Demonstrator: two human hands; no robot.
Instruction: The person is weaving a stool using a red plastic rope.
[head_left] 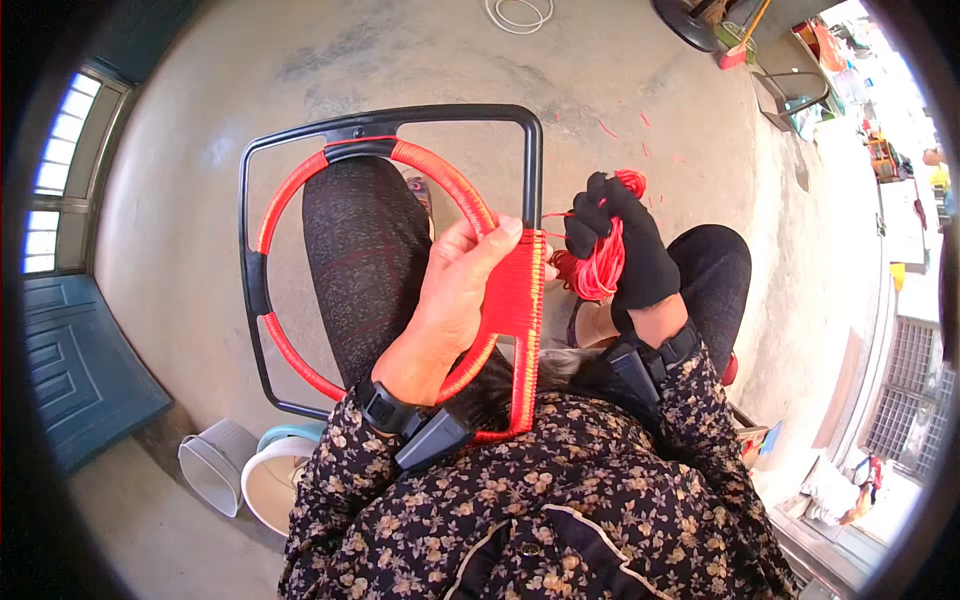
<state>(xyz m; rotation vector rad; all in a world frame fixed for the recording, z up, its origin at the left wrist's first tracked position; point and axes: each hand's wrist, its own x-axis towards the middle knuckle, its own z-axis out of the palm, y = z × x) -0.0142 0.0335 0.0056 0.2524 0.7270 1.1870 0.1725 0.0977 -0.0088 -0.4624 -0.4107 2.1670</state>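
Observation:
A black metal frame (533, 165) with a ring inside it rests across my lap, its near end against my shirt. Red cord is wound over much of the ring (450, 180) and over the near right bar, leaving black tube bare elsewhere. Between ring and right bar, the cord makes a tight red panel (512, 295). My left hand (445, 305), bare, grips this panel at its top, thumb in front and the other fingers partly hidden behind. Right of the frame, my black-gloved right hand (630, 250) is closed around a loose bundle of red cord (600, 262). A strand runs from there to the right bar.
Short red scraps (645, 120) lie on the concrete floor ahead. A white bin (215, 465) and a cream bucket (270, 485) stand at my left. Far off are a coiled white hose (518, 15) and a red broom (735, 55); clutter lines the right side.

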